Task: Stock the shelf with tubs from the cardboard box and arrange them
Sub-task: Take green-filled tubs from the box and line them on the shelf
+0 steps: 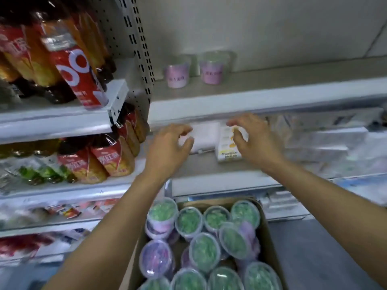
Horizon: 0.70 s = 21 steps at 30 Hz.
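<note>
White shelf (272, 82), pink tubs (177, 77), cardboard box (270, 237)

Two pink-labelled tubs (177, 77) stand upright, side by side with a gap between them, at the left rear of the shelf (272, 84). Below, the open cardboard box (269, 233) holds many green-topped tubs (204, 251), some tipped.

cardboard box (270, 243) and its nearest tubs (259, 277) running off the bottom edge, print on the two shelf tubs (177, 76) blurring past reading, left hand (169, 147) and right hand (254, 139) covering parts of two packs (206, 135), their grip being unclear, wrapped goods (326, 143) at right smearing
</note>
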Tool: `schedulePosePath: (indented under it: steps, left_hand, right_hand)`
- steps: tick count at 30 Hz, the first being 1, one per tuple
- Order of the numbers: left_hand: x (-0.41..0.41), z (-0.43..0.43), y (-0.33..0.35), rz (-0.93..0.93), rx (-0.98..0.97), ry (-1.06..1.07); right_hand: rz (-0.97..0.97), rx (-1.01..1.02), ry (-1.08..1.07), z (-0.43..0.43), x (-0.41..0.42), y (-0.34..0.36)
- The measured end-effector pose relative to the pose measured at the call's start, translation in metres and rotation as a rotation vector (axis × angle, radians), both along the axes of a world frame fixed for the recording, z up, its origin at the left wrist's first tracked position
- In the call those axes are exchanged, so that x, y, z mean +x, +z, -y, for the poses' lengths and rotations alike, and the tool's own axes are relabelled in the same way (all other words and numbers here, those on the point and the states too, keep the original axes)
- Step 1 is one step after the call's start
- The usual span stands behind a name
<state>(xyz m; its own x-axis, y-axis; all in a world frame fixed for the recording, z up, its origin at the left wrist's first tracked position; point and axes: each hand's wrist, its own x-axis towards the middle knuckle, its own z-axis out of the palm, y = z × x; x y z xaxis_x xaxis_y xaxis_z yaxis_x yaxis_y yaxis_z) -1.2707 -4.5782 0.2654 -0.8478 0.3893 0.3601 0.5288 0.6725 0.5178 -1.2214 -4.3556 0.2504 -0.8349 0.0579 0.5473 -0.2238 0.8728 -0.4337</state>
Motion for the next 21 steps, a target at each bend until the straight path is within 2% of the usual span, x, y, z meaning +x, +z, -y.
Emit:
schedulePosePath:
  steps: [5, 9, 14, 18, 21]
  left_hand:
    - [0.043, 0.008, -0.070, 0.345, 0.015, -0.031]
    - [0.083, 0.009, -0.131, 0.705, 0.216, 0.068]
    - [0.120, 0.012, -0.220, 0.989, 0.029, 0.155]
    - [0.137, 0.027, -0.280, 1.011, -0.121, 0.293]
    - [0.152, 0.042, -0.301, 0.932, -0.232, 0.266]
  right_hand:
    - [0.276, -0.032, -0.011, 0.006, 0.060, -0.066]
    - [0.659, -0.123, -0.021, -0.001, 0.091, -0.130]
    - [0.917, -0.188, -0.077, -0.008, 0.124, -0.196]
    - [0.962, -0.224, -0.105, -0.002, 0.136, -0.237]
    - [0.932, -0.206, -0.146, 0.006, 0.138, -0.258]
